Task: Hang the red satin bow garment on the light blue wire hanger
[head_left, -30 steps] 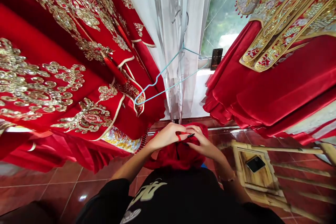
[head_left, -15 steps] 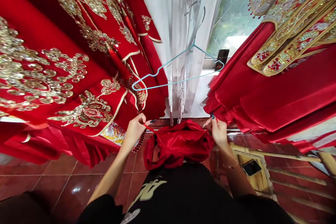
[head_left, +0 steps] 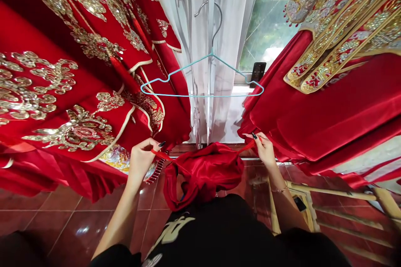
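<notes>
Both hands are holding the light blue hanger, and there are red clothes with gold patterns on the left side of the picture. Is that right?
Not quite: the hands aren't on the hanger. In the head view, the left hand and right hand each pinch a red strap, while the light blue hanger is apart from them. The red clothes with gold patterns are on the left.

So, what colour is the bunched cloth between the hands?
The cloth is shiny red, best seen in the head view.
</notes>
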`<state>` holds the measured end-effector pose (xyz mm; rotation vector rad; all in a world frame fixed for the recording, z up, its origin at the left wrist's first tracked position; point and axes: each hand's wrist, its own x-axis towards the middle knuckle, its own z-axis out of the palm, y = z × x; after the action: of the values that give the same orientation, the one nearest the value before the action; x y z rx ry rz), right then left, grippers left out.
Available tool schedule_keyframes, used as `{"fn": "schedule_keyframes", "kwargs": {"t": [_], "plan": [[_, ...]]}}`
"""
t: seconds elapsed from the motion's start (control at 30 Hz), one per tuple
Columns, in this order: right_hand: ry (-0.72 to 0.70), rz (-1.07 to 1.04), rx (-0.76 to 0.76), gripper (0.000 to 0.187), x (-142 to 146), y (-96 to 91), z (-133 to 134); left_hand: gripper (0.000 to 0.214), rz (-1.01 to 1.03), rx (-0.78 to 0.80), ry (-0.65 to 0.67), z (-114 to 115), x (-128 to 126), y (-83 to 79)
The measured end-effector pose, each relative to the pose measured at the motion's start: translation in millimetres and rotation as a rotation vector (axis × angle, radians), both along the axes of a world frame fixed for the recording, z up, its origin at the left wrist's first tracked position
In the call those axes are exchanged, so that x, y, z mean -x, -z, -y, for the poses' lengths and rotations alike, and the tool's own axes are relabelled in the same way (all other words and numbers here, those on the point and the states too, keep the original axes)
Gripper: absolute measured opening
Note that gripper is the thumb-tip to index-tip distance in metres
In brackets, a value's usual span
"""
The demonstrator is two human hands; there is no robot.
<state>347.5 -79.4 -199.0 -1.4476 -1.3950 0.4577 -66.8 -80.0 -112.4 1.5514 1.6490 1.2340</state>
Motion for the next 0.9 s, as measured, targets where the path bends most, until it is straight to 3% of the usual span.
{"fn": "schedule_keyframes", "kwargs": {"t": [0.4, 0.53, 0.6, 0.7, 0.8, 0.9], "plan": [[-0.06, -0.26, 0.124, 0.067, -4.9, 3.4, -5.6, 0.028, 0.006, 0.047, -0.012, -7.0, 4.8, 26.3], [0.116, -0.119, 0.044, 0.062, 2.2, 8.6, 1.6, 0.034, 0.043, 0.112, -0.01, -13.7, 16.7, 44.9], [0.201, -0.106, -0.01, 0.057, 10.7, 12.0, 8.7, 0.04, 0.132, 0.187, -0.01, -17.8, 19.7, 54.4], [0.202, -0.333, -0.028, 0.061, 29.0, 13.5, 17.7, 0.048, 0.359, 0.348, 0.005, -23.5, 18.4, 66.8], [0.215, -0.518, -0.094, 0.063, 46.0, 7.9, 20.2, 0.043, 0.603, 0.456, -0.009, -26.7, 13.4, 76.9], [0.059, -0.436, -0.153, 0.075, 46.8, -1.6, 18.1, 0.033, 0.695, 0.453, 0.003, -26.6, 9.8, 80.6]]}}
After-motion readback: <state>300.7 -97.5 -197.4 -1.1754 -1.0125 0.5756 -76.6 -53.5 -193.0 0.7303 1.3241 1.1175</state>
